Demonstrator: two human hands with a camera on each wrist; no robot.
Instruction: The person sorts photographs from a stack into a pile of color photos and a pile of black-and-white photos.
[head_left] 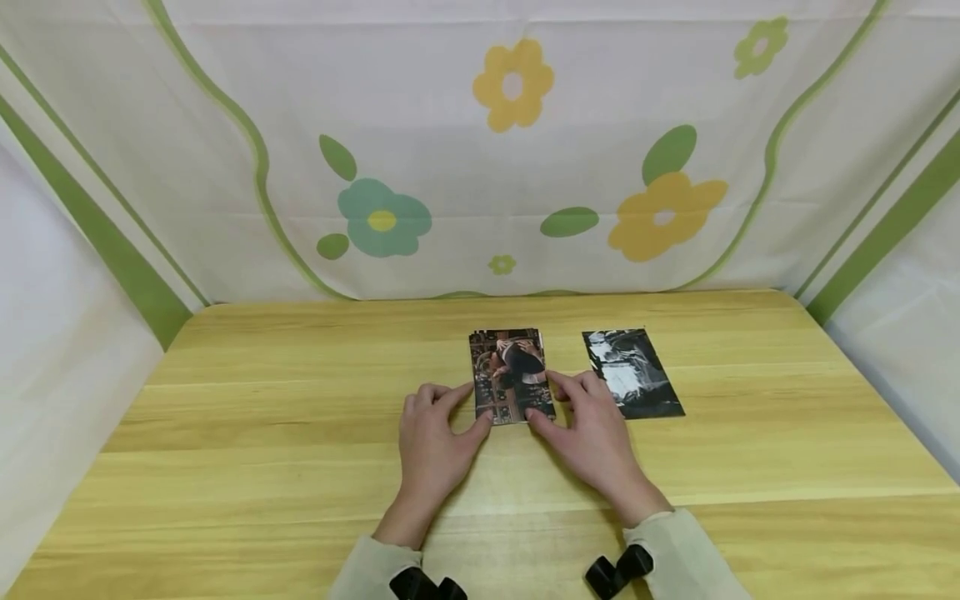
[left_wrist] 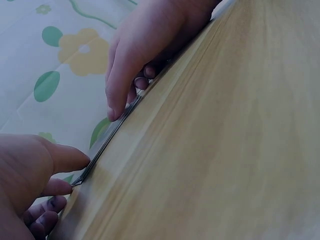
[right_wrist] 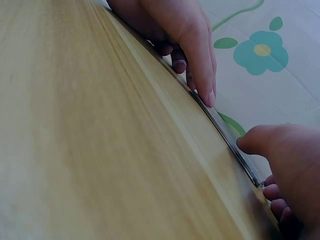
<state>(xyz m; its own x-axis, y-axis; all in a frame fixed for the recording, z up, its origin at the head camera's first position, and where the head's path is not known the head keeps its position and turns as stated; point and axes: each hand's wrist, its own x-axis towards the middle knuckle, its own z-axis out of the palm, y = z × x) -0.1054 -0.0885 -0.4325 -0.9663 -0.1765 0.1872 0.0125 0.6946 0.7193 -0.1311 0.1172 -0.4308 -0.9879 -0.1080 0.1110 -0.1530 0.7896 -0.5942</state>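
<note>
Black-white photo (head_left: 632, 372); yellow wood table (head_left: 300, 433); floral cloth (head_left: 450, 167).

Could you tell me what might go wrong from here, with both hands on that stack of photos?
1. The stack is thin and lies flat on the table; the left hand and right hand only pinch its near corners, so it may slip or fan out.
2. The fingertips press at the edges, which could bend a corner.
3. The black-and-white photo lies close beside the right hand and could get nudged.
</note>
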